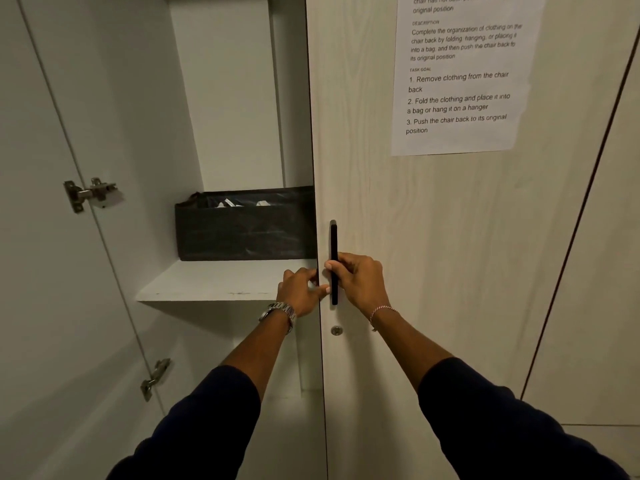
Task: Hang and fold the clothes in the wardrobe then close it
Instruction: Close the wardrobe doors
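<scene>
The door (433, 271) hid the right end of the black bag (242, 230) and the left hand's (299, 291) fingertips, the bag's pale contents were too small to identify, and the notice (460, 74) was cut off at the top edge.

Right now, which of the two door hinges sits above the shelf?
The upper hinge, level with the black storage bin. The lower hinge hangs below the shelf, beside the left forearm.

right hand (360, 278) grips door handle (334, 237); left hand (299, 289) apparently on door edge
</scene>
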